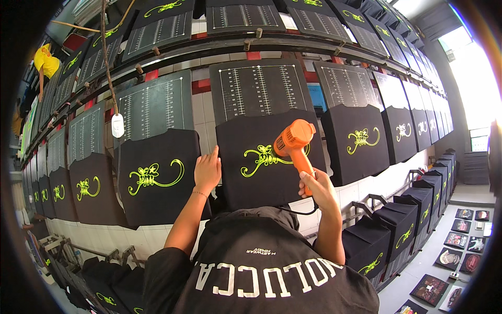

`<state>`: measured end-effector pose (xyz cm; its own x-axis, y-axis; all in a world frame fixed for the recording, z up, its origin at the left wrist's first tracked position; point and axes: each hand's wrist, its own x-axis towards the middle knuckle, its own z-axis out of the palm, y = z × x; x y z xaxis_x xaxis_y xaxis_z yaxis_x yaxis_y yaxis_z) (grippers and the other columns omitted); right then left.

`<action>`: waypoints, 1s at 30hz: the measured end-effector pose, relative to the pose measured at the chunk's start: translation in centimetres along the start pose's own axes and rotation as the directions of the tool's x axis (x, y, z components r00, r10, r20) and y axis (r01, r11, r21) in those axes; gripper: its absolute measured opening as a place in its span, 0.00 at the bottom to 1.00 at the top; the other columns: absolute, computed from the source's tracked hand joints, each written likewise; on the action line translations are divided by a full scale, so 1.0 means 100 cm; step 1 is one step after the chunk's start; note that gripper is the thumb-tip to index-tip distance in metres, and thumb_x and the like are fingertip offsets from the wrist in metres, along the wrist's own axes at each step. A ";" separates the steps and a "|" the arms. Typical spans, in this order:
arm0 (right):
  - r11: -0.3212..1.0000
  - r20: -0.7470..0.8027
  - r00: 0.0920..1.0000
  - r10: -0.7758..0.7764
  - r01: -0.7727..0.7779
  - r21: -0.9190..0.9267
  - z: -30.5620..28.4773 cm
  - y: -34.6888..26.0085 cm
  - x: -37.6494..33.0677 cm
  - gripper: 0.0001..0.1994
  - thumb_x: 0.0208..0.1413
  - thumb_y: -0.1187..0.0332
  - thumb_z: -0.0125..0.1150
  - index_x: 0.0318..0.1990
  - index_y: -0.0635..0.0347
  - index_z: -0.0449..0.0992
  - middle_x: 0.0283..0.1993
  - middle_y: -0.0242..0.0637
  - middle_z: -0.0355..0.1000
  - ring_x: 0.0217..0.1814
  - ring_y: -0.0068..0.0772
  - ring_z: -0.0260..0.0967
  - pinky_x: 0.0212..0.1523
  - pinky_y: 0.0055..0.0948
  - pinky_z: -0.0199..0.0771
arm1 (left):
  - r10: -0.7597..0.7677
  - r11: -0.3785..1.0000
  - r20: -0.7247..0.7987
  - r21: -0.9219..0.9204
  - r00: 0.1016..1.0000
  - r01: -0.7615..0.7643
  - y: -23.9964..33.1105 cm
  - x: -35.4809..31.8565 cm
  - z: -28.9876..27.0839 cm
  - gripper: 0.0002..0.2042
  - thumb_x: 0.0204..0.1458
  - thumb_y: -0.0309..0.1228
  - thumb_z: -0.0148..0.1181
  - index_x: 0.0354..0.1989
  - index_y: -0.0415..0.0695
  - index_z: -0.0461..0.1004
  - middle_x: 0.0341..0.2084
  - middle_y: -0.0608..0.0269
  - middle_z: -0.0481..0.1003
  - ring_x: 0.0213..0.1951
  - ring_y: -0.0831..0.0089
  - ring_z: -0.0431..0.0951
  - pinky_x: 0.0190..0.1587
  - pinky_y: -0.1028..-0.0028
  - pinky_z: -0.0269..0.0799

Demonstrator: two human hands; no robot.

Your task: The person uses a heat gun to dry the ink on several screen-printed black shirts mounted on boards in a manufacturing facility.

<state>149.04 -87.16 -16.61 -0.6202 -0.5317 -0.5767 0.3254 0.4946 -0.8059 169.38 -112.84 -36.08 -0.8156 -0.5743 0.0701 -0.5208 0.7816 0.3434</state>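
My right hand (320,189) is closed round the handle of an orange hair dryer (299,134). The dryer's barrel is over a black shirt panel (261,186) and partly covers its neon-green print (254,161). A black cord hangs below the handle. My left hand (208,170) holds nothing; its index finger is stretched out at the left edge of that panel, other fingers loosely apart. The panel is draped on a dark board (261,91) with white ruler scales. To the left lies another black shirt panel (157,193) with the same green print.
Rows of boards with black shirts run along both sides, behind a metal rail (204,47). A white tag-like device (117,125) hangs from a cord at left. Printed samples (429,289) lie on the floor at right. A person in yellow (47,62) is at far left.
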 end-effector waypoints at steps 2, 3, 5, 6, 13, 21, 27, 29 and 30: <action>0.996 -0.043 0.998 -0.036 0.032 -0.087 0.007 -0.004 0.002 0.16 0.61 0.60 0.61 0.43 0.67 0.73 0.27 0.29 0.69 0.24 0.18 0.70 0.26 0.19 0.73 | 0.000 1.000 0.004 -0.014 1.000 0.000 0.000 0.001 -0.001 0.21 0.65 0.33 0.45 0.65 0.41 0.65 0.32 0.58 0.76 0.40 0.64 0.75 0.54 0.64 0.66; 0.994 -0.055 0.997 -0.051 0.045 -0.104 0.011 -0.005 0.002 0.16 0.61 0.60 0.61 0.42 0.67 0.73 0.27 0.29 0.69 0.23 0.18 0.70 0.26 0.19 0.72 | 0.001 1.000 0.001 -0.010 1.000 -0.001 0.000 0.000 -0.001 0.21 0.65 0.34 0.45 0.65 0.41 0.65 0.32 0.58 0.77 0.40 0.64 0.75 0.54 0.64 0.66; 0.999 -0.029 1.000 0.001 -0.002 -0.039 0.001 -0.006 0.006 0.15 0.61 0.60 0.61 0.42 0.67 0.73 0.27 0.29 0.69 0.23 0.17 0.70 0.26 0.19 0.72 | -0.001 1.000 -0.005 -0.004 1.000 0.001 -0.001 -0.003 -0.001 0.21 0.65 0.34 0.45 0.64 0.41 0.65 0.33 0.59 0.77 0.40 0.63 0.75 0.54 0.64 0.66; 1.000 -0.015 1.000 0.026 -0.026 -0.007 -0.002 -0.005 0.007 0.15 0.61 0.60 0.61 0.42 0.66 0.73 0.27 0.29 0.69 0.23 0.17 0.70 0.26 0.19 0.72 | -0.004 1.000 0.000 -0.017 1.000 0.004 -0.001 -0.003 0.000 0.21 0.65 0.34 0.45 0.64 0.41 0.66 0.33 0.59 0.77 0.40 0.63 0.75 0.54 0.64 0.66; 1.000 -0.027 1.000 -0.012 0.012 0.005 -0.005 -0.003 0.011 0.14 0.62 0.60 0.61 0.40 0.65 0.73 0.25 0.28 0.68 0.22 0.17 0.69 0.24 0.18 0.70 | 0.008 0.999 -0.026 -0.048 1.000 -0.009 0.003 0.001 -0.006 0.18 0.63 0.32 0.48 0.59 0.39 0.68 0.34 0.55 0.77 0.39 0.60 0.76 0.50 0.62 0.67; 1.000 -0.047 0.999 0.024 -0.024 -0.002 -0.017 0.002 0.005 0.14 0.61 0.61 0.61 0.40 0.66 0.73 0.26 0.29 0.69 0.22 0.18 0.69 0.24 0.18 0.71 | -0.016 0.999 0.010 -0.032 1.000 0.016 0.003 0.000 -0.006 0.19 0.64 0.33 0.47 0.61 0.40 0.68 0.38 0.60 0.78 0.42 0.65 0.76 0.54 0.64 0.65; 1.000 -0.013 1.000 -0.002 0.002 0.025 -0.011 0.000 0.009 0.14 0.62 0.62 0.61 0.40 0.66 0.73 0.26 0.29 0.69 0.22 0.17 0.69 0.24 0.18 0.71 | -0.013 0.999 0.001 -0.045 1.000 0.013 0.003 0.000 -0.005 0.19 0.63 0.33 0.48 0.61 0.40 0.68 0.38 0.58 0.78 0.42 0.63 0.76 0.53 0.63 0.66; 0.999 -0.009 1.000 -0.008 0.008 0.039 -0.007 -0.001 0.012 0.14 0.62 0.62 0.61 0.40 0.66 0.73 0.26 0.29 0.69 0.23 0.17 0.69 0.24 0.18 0.71 | -0.003 0.997 -0.024 -0.076 1.000 0.001 0.005 0.001 -0.007 0.18 0.62 0.31 0.50 0.59 0.38 0.68 0.37 0.53 0.78 0.42 0.59 0.77 0.51 0.62 0.67; 1.000 -0.007 1.000 -0.021 0.022 0.011 -0.003 -0.002 0.012 0.13 0.62 0.62 0.61 0.40 0.66 0.73 0.26 0.29 0.69 0.23 0.17 0.69 0.24 0.19 0.71 | -0.011 0.998 -0.004 -0.058 1.000 0.011 0.005 0.001 -0.007 0.19 0.63 0.32 0.49 0.60 0.39 0.68 0.37 0.55 0.78 0.41 0.61 0.77 0.52 0.63 0.66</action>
<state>147.98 -87.66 -17.15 -0.6320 -0.5374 -0.5583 0.3197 0.4755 -0.8196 169.20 -112.72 -35.25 -0.8090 -0.5837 0.0701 -0.5139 0.7600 0.3978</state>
